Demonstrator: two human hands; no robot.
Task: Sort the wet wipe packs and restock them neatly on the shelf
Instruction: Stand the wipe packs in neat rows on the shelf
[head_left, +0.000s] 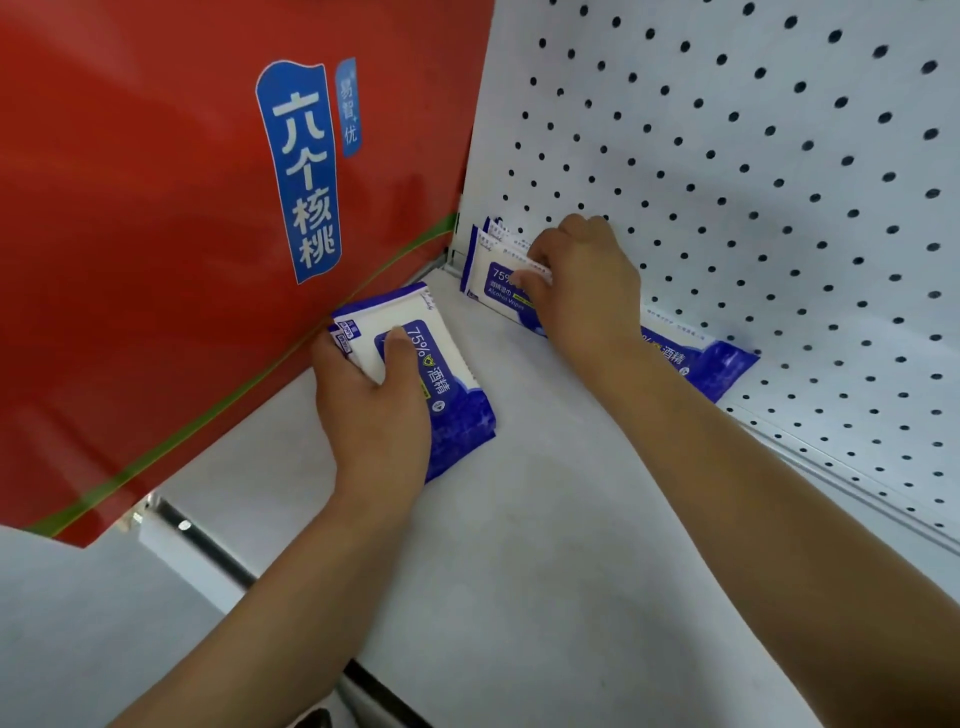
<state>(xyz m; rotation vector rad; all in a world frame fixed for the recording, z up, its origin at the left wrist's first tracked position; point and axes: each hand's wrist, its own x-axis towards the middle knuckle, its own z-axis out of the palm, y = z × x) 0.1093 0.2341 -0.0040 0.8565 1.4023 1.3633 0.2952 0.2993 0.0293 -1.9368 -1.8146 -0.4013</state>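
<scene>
Packs appear light, soft and slick, best taken across their flat faces: left hand clasps a stack on the shelf beside the red box, right hand pinches the top edges of a row standing in the back corner.

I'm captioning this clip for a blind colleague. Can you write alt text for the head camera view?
Two bare hands restock blue-and-white alcohol wipe packs on a white shelf. The left hand grips a small stack of packs beside a red carton; the right hand holds upright packs in the back corner against the pegboard.
</scene>
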